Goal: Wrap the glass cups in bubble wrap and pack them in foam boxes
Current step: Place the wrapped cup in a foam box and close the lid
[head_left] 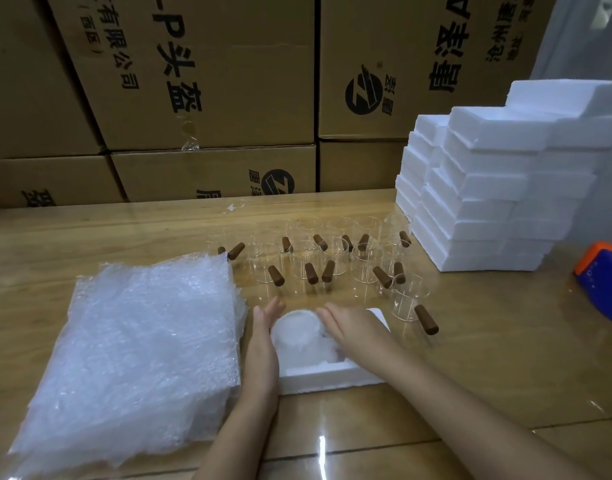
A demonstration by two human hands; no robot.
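- The left hand [263,327] is released. Its fingers are straight and together, and it lies along the left wall of a shallow, lidless white foam box [318,375].
- The right hand [349,329] is also unclenched and grasps nothing. Its fingers are stretched out and slightly bent over the right side of the same box.
- Between the two hands, inside the box, sits a round bubble-wrapped glass cup [297,329] with its open end up. The right fingertips seem to touch its rim. Whether the left palm touches it cannot be told.
- Left of the left hand lies a thick stack of clear bubble-wrap sheets [135,358]. Its right edge is just beside the left wrist and forearm.
- Beyond the fingertips of both hands stands a cluster of clear glass cups with brown wooden stick handles [332,261], upright and unwrapped.
- One more such nearest bare cup [408,299] stands just right of the right hand, by the box's far right corner. Its handle points toward the person.
- Further right of the right hand, and beyond it, rises a stepped pile of white foam boxes [488,202].
- Well to the right of the right hand an orange and blue tape dispenser [606,278] is partly cut off by the frame edge.
- Everything rests on a glossy light wooden table [471,358].
- Behind the table stand brown cardboard cartons [193,81] with black print.
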